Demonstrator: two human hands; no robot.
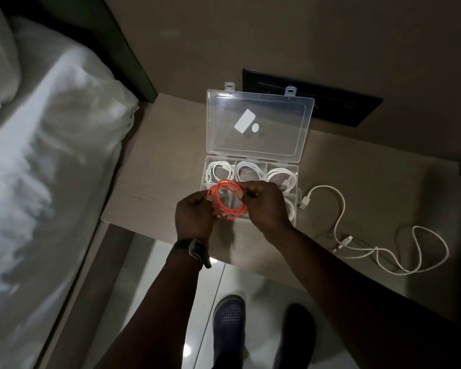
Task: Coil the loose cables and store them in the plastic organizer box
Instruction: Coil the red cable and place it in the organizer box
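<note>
The person stands at the surface beside the bed, both hands raised just above the near half of the organizer box. Between them hangs an orange cable, already wound into a loose ring of several turns. The left hand has its fingers curled and pinching the ring's left side; the right hand has its fingers pressed together on the ring's right side, seemingly nipping an end of the cable, though the plug itself is too small to make out.

The box's clear lid is propped open behind it. The three far compartments each hold a coiled white cable, and another white coil shows in the near right compartment beside the right wrist. To the right of the box, a long white cable lies uncoiled on the surface.

The risk, as I judge it, is spring-back: the ring looks wide for one compartment, so if either pinch loosens before it is pressed down, the turns could pop open, spill over the dividers and tangle with the neighbouring white coils. A stray loop across the rim would also keep the lid from closing.
</note>
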